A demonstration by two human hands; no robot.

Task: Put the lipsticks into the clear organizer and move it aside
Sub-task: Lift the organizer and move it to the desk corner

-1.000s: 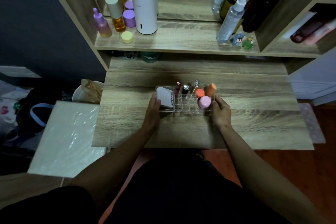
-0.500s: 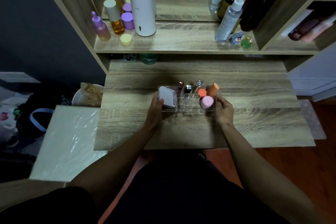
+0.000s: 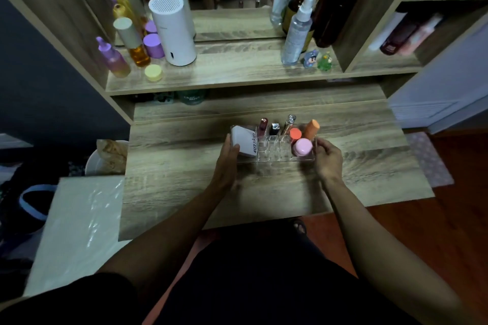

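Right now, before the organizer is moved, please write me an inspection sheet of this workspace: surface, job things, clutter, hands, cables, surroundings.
Surface: wooden desk, bare around the organizer.
Job things: clear organizer on the desk; three lipsticks upright in its back slots; white box at its left end, pink jar and orange items at its right.
Clutter: bottles, white cylinder and figurines on the shelf.
Hands: left hand on the organizer's left end, right hand on its right end.
Cables: nothing seen.
Surroundings: mirror behind the shelf; plastic-covered board to the left.
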